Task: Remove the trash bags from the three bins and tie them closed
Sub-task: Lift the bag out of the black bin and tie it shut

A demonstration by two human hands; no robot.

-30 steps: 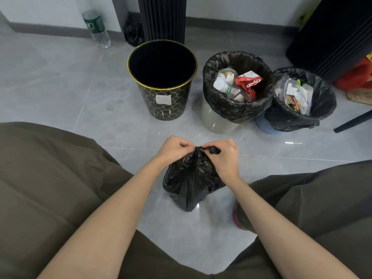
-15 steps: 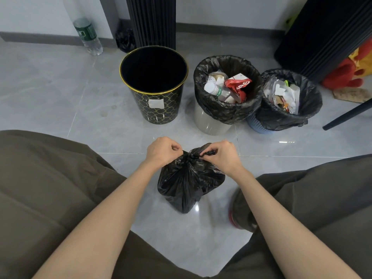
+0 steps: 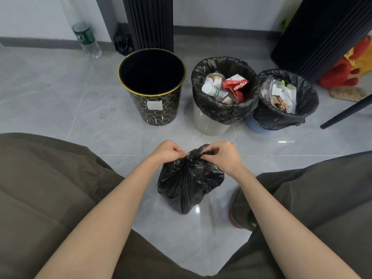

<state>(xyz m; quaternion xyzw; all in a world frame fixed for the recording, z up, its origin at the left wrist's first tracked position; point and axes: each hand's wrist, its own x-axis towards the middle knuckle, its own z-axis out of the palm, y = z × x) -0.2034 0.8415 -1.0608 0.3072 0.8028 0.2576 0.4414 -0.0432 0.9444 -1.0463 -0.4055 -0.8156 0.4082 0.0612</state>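
Both hands, left hand (image 3: 168, 151) and right hand (image 3: 224, 156), pinch the black bag's (image 3: 189, 184) gathered neck on the floor (image 3: 60, 101); I advise pulling evenly, cinching the knot low.

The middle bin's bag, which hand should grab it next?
Probably the right hand: it sits nearer the middle bin's bag, while the left hand lies toward the empty black bin. Both pinch the bag on the floor for now.

Far row, left to right: unlined bin (image 3: 152, 87), lined bin (image 3: 224, 93), lined basket (image 3: 287, 101). Near centre: trash bag (image 3: 189, 180) on floor (image 3: 50, 93), between knees.
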